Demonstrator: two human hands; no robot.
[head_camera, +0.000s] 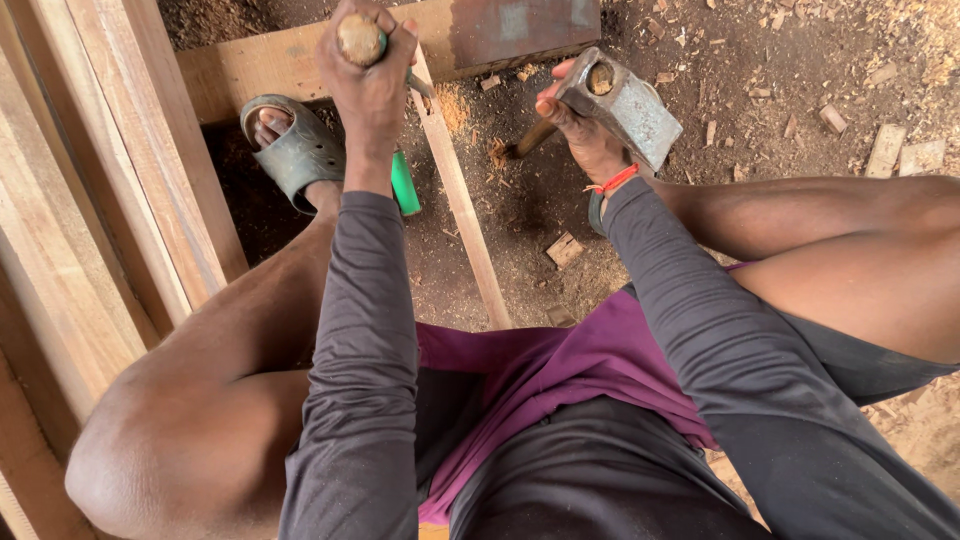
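- Stacked pale planks (90, 200) fill the left edge, crowding that side.
- Left hand (368, 80) is clenched around a chisel (360, 40) with a worn wooden butt, standing over a thin wooden strip (462, 210).
- Right hand (585, 130) is wrapped round the handle of a steel hammer (625, 105), just right of the strip.
- Chip-strewn dirt ground (800, 80) lies open to the right.

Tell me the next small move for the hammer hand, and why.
Probably bring the hammer in the right hand across onto the chisel's butt: the left hand holds the chisel upright over the wooden strip, while the hammer sits off to the side.
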